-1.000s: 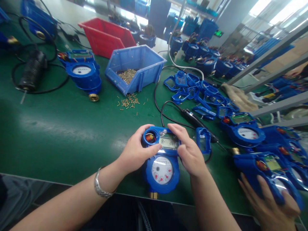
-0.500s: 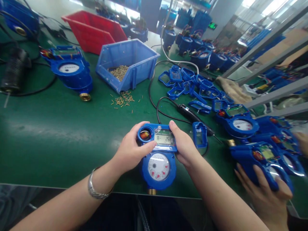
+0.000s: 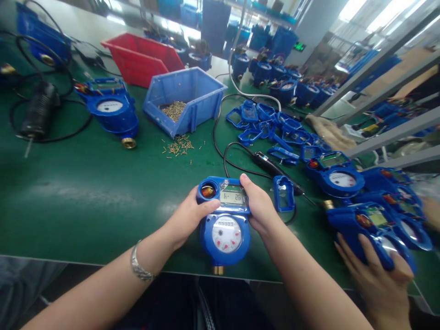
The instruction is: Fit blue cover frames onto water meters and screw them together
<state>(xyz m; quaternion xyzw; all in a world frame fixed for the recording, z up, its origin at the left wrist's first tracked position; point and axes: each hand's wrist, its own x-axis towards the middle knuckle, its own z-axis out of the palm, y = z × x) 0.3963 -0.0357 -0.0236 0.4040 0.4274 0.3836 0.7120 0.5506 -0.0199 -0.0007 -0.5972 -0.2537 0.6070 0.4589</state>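
Note:
Between my hands is a blue water meter (image 3: 225, 233) with a round white dial and a small lit display. My left hand (image 3: 185, 215) grips its upper left side, the thumb lying beside the display. On the other side my right hand (image 3: 261, 204) is closed around the upper right edge, thumb on top. A round opening at the meter's upper left shows an orange-brown part inside. The brass fitting points toward me over the table's front edge. Just right of my right hand lie a blue cover frame (image 3: 283, 193) and a black electric screwdriver (image 3: 271, 166).
A blue bin (image 3: 206, 103) holds small brass screws, with loose screws (image 3: 178, 146) before it. Behind stands a red bin (image 3: 144, 59). Blue cover frames (image 3: 268, 121) lie piled at centre right. A co-worker's hand (image 3: 381, 284) holds another meter (image 3: 364, 229). Left: another meter (image 3: 113, 107) and screwdriver (image 3: 39, 110).
The view has tilted slightly, so the background sits lower and a little farther right on the left side. Both hands keep their hold on the meter; its counter digits show more clearly.

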